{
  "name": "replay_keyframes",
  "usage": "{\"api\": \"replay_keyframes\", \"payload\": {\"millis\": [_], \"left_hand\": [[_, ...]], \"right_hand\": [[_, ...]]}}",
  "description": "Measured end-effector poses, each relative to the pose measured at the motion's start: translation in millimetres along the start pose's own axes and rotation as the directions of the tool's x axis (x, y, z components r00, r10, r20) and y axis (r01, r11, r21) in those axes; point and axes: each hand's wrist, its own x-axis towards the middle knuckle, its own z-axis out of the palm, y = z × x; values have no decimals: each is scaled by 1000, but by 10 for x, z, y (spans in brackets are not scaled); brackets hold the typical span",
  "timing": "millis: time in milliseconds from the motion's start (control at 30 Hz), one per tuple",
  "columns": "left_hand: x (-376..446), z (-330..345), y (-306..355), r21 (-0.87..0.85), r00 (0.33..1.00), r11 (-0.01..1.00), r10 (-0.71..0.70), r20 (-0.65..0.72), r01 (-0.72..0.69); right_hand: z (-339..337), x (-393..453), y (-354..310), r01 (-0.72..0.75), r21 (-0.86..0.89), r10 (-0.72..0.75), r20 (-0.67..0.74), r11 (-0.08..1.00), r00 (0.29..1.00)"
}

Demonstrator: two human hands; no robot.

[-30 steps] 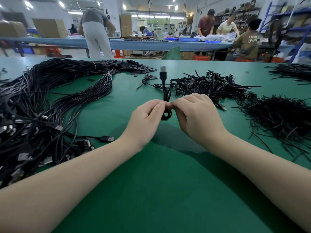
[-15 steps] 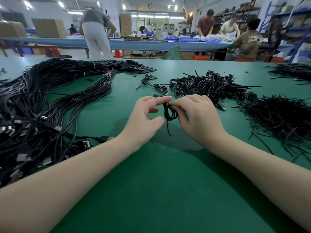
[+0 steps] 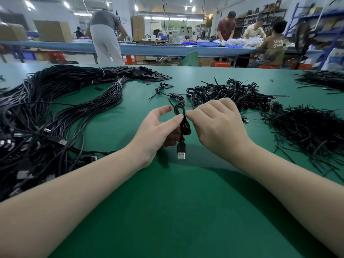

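A small coiled black cable [image 3: 183, 125] is held above a green table [image 3: 167, 211]. The left hand [image 3: 158, 131] pinches its waist with the forefinger lifted. The right hand [image 3: 217, 125], fingers curled, seemingly pinches there too. The cable is light and floppy, so grip the bundled middle.

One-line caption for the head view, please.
Left hand and right hand hold a coiled black USB cable above the green table, plug hanging down, loose cables heaped at left.
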Motion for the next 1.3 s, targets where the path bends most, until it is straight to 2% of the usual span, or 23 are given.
{"api": "replay_keyframes", "payload": {"millis": [133, 233, 333, 467, 533, 633, 800, 900, 1000, 1067, 1133, 1167, 1200, 1233, 1267, 1300], "left_hand": [[-26, 6, 36, -77, 1000, 997, -19, -3, 18], [-29, 0, 38, -74, 999, 997, -8, 44, 11], [-19, -11, -3, -8, 997, 999, 51, 52, -50], [-22, -35, -51, 67, 989, 988, 138, 50, -141], [-12, -58, -61, 155, 983, 972, 182, -12, -178], [11, -50, -83, 273, 967, 940, 236, -93, -203], [9, 0, -59, 238, 993, 968, 99, -69, -80], [-17, 44, 120, 291, 999, 956, -52, 7, 47], [9, -61, 526, 550, 954, 819, -273, 126, 162], [35, -274, 848, 666, 942, 731, -310, 133, 146], [66, -552, 1117, 726, 973, 678, -224, 57, 113], [102, -708, 1205, 768, 987, 631, -162, -5, 107], [169, -862, 1262, 834, 993, 540, -92, -74, 112], [265, -1023, 1289, 911, 990, 390, -26, -138, 137], [374, -1198, 1284, 960, 981, 209, 13, -194, 188], [464, -1364, 1255, 967, 968, 38, 19, -252, 251]], "right_hand": [[6, -13, -16, 57, -51, -57, 3, 997, 998], [16, -22, -41, -15, -40, 16, 6, 999, 1000], [10, -32, -40, -118, -4, 118, 32, 993, 992], [4, -33, -76, -172, 68, 167, 77, 983, 983], [-11, -17, -91, -208, 103, 198, 102, 973, 975], [-21, -20, -110, -185, 83, 177, 96, 979, 980], [-28, 4, -61, -6, -91, 7, 8, 996, 1000], [-44, 54, -21, -3, -68, 3, 8, 998, 1000], [-60, 134, 95, -214, 55, 206, 126, 975, 970], [-19, 228, 350, -409, 7, 396, 235, 913, 888], [38, 320, 712, -583, -140, 589, 367, 800, 720], [57, 360, 856, -654, -234, 680, 427, 720, 596], [75, 382, 943, -683, -337, 743, 476, 648, 471], [96, 391, 954, -673, -423, 778, 491, 607, 393], [134, 385, 911, -647, -471, 789, 483, 600, 380], [183, 363, 831, -636, -473, 786, 469, 609, 403]]}}
